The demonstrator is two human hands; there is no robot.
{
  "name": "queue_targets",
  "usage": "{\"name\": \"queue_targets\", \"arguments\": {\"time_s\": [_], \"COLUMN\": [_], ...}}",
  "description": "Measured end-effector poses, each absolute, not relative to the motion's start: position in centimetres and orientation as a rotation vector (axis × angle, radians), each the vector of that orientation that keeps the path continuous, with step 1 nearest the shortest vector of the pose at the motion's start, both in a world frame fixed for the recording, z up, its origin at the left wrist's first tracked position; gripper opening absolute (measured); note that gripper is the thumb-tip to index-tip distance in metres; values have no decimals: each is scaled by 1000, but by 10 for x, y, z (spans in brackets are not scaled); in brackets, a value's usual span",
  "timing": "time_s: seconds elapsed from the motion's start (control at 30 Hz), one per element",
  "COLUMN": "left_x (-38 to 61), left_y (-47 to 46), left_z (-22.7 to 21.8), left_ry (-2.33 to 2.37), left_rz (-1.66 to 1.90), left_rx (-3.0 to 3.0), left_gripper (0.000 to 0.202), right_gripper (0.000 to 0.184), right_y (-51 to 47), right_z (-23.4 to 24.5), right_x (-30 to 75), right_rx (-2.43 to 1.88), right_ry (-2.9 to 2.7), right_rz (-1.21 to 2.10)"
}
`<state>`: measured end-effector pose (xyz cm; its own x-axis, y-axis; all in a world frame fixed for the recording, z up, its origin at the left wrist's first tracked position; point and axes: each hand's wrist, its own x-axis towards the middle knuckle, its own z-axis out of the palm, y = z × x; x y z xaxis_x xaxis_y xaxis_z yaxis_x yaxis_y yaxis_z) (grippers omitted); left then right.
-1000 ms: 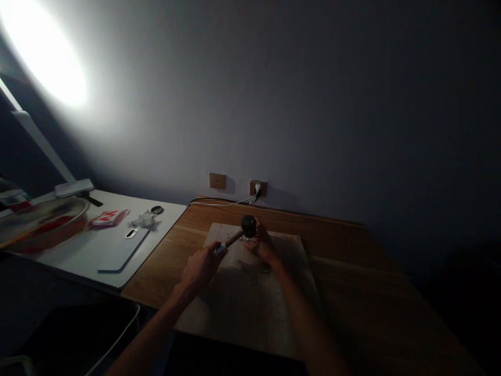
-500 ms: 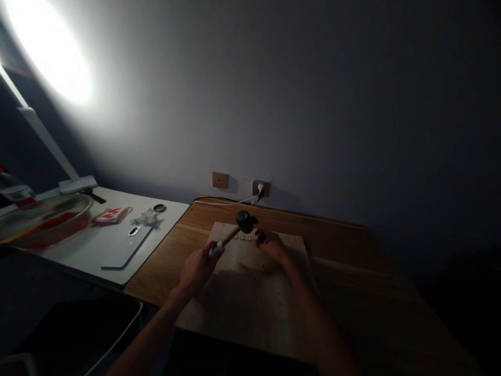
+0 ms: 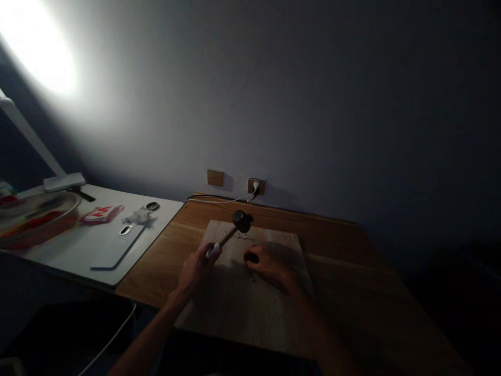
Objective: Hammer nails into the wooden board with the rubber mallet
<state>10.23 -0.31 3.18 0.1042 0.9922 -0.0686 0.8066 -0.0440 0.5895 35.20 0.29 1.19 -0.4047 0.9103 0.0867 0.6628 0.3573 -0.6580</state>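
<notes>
My left hand is wrapped round the handle of a mallet with a dark head and a wooden handle. The mallet's head is above the back part of a pale wooden board. Close to the head, a row of several small metal nails stands up from the board. My right hand is low over the board, nearer to me than the row, with curled fingers and the thumb drawn in; what its fingertips hold, if anything, is hidden. A small loose metal piece lies just below this hand.
The board lies on a brown wooden table. On the white table to the left are a grey flat case or phone-like slab, a red-and-white packet, crumpled clear plastic and a large clear bowl. Cables run to a wall socket.
My right hand has moved back from the row of nails toward me, over the loose metal pieces. My left hand keeps the mallet in nearly the same place. The view has turned slightly right.
</notes>
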Motion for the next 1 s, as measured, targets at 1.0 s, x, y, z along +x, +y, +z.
{"name": "queue_targets", "arguments": {"time_s": [1.0], "left_x": [97], "left_y": [2], "left_z": [20], "left_ry": [1697], "left_rz": [638], "left_rx": [1811], "left_gripper": [45], "right_gripper": [16], "right_y": [52], "right_z": [12], "right_x": [392], "right_rx": [-1333], "right_ry": [-1776], "right_rz": [805]}}
